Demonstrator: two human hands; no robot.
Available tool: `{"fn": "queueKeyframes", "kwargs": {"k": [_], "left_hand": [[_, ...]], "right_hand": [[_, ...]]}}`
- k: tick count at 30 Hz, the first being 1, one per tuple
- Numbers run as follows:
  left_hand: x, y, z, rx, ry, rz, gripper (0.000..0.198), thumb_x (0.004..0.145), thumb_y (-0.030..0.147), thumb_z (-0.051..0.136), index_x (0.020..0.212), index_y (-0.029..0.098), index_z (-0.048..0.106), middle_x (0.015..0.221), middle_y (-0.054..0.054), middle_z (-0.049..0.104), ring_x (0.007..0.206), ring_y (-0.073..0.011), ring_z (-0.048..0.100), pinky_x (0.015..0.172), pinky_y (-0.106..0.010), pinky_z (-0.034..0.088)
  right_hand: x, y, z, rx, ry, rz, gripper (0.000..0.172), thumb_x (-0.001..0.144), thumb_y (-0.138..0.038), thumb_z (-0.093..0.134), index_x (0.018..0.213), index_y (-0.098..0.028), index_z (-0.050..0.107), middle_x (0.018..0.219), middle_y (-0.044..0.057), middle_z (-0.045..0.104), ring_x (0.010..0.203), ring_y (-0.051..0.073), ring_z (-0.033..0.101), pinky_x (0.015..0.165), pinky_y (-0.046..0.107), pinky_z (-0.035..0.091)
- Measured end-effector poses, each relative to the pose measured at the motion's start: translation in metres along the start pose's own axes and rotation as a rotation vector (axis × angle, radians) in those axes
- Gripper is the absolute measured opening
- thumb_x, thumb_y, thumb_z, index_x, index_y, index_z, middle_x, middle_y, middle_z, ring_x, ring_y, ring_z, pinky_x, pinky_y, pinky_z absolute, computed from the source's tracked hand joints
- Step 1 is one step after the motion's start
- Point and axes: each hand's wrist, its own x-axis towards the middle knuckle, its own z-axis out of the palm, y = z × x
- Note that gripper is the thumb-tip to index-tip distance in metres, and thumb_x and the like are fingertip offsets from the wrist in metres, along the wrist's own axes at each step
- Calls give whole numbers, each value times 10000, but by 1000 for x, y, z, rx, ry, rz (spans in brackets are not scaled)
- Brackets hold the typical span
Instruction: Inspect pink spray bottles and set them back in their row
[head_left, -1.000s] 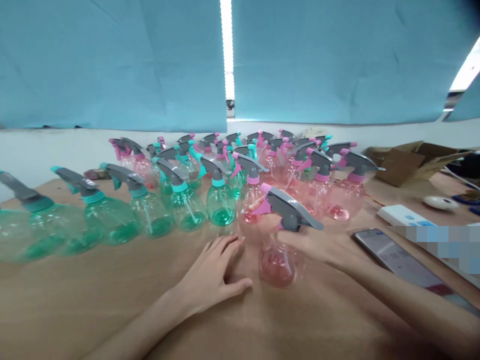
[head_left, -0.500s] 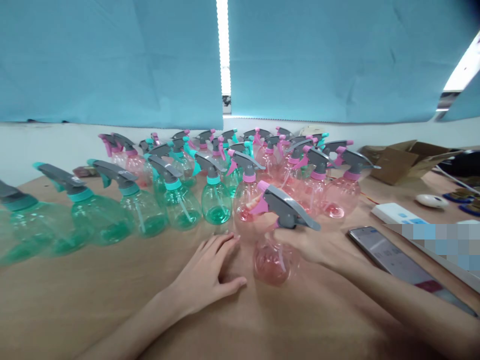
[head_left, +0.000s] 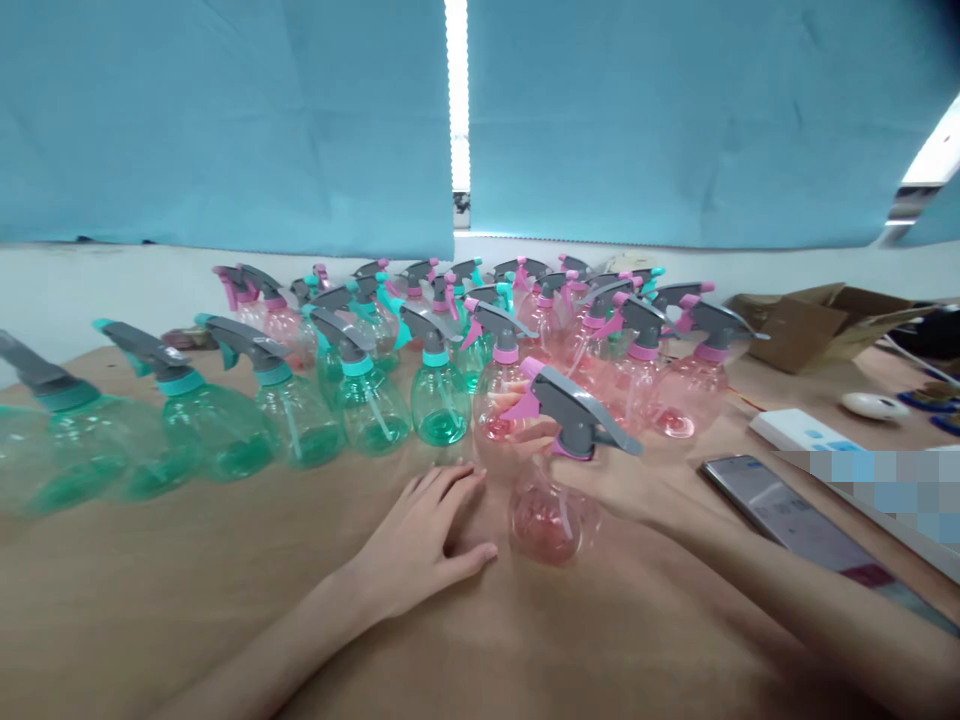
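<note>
A pink spray bottle (head_left: 551, 520) with a grey and pink trigger head stands in front of me, with a little liquid inside. My right hand (head_left: 600, 475) is behind it, partly hidden by the head and the clear body. Its fingers show past the trigger, stretched out and apart; whether they touch the bottle is unclear. To the left of this bottle, my left hand (head_left: 420, 540) lies on the table, fingers spread and holding nothing. Just beyond that hand is a green spray bottle (head_left: 442, 400), with another pink bottle (head_left: 506, 385) beside it.
Several green spray bottles (head_left: 217, 435) line the left, and several pink ones (head_left: 690, 395) crowd the right and back. A phone (head_left: 787, 510) lies by my right forearm. Farther right are a white box (head_left: 799, 430), a white mouse (head_left: 874, 405) and an open cardboard box (head_left: 802, 325).
More of my right hand's fingers show behind the trigger now, spread farther apart. My left hand stays flat on the table. The view has shifted slightly, moving the background to the right.
</note>
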Motion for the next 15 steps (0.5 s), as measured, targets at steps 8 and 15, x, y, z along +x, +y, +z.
{"fn": "queueKeyframes", "kwargs": {"k": [8,15], "left_hand": [[-1,0,0,3,-2,1,571,887,485,552,1362,208,399,1410,-108,427,1286,-294,382,1039,-441,324],[-1,1,-1,-10,-8,-12,555,895,480,541,1362,216,400,1411,-114,427,1282,-303,389,1038,-461,318]], "right_hand": [[1,8,2,86,-47,86,239,641,-210,493,820,-287,631,770,-11,687,821,210,673,780,360,527],[0,-7,-1,-24,35,179,80,656,-288,505,704,-252,558,685,-7,633,686,187,616,630,312,518]]}}
